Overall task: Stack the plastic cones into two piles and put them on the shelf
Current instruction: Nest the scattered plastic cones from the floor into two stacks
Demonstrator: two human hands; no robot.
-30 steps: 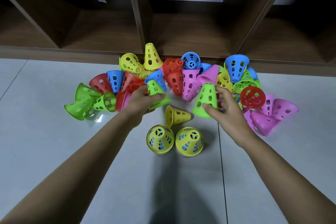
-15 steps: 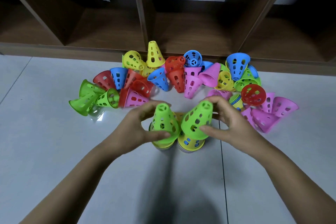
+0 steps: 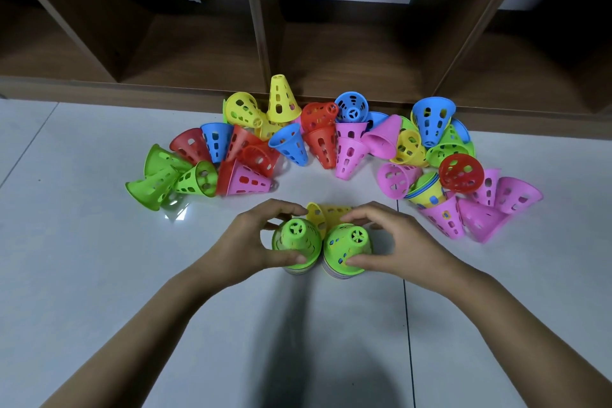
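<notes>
Piles (image 3: 297,239) gripped: left hand (image 3: 246,247), right hand (image 3: 402,243) | lower cones (image 3: 338,275) mostly hidden

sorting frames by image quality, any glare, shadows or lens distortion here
Head view: glare patch on the glossy grey floor tiles near the fallen green plastic cones; head view: dark shadow at bottom centre; head view: wide-angle splays the brown wooden shelf dividers outward; nothing looks blurred.

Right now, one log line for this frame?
phase: stacking | left hand: grips left green cone | right hand: grips right green cone | loose cones: on floor
</notes>
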